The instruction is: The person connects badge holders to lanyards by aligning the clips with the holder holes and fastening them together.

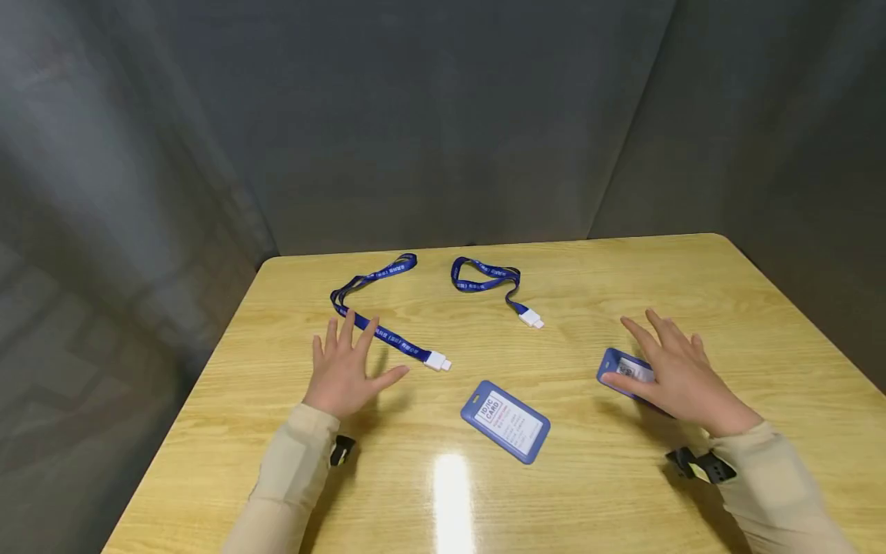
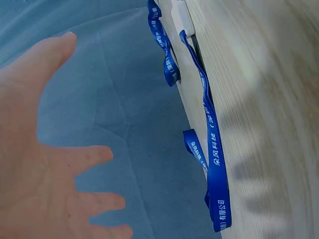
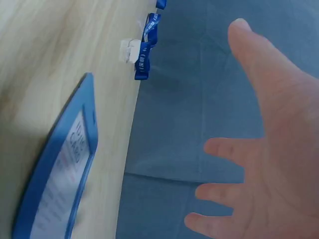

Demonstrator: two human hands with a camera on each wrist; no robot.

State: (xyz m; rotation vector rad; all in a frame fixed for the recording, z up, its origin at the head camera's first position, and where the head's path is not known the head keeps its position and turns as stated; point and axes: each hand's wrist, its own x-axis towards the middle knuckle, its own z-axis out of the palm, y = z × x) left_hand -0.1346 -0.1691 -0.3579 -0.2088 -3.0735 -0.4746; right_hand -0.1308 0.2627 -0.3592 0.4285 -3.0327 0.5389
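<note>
My left hand [image 1: 342, 377] hovers with spread fingers at the left of the table, its fingertips overlapping a blue lanyard [image 1: 398, 341] in the head view. That lanyard ends in a white plastic clip [image 1: 437, 361]. My right hand [image 1: 681, 377], fingers also spread, is above a blue badge holder [image 1: 612, 362] and partly hides it. Another blue badge holder [image 1: 512, 423] with a printed "ID/IC CARD" insert lies flat between the hands. Farther back, a second blue lanyard [image 1: 487, 281] lies looped, its white clip [image 1: 531, 318] pointing right. Both palms hold nothing.
The wooden table [image 1: 277, 446] has its far edge against a grey curtain [image 1: 429, 123]. More curtain hangs along the left side. A bright light reflection lies on the near middle of the tabletop.
</note>
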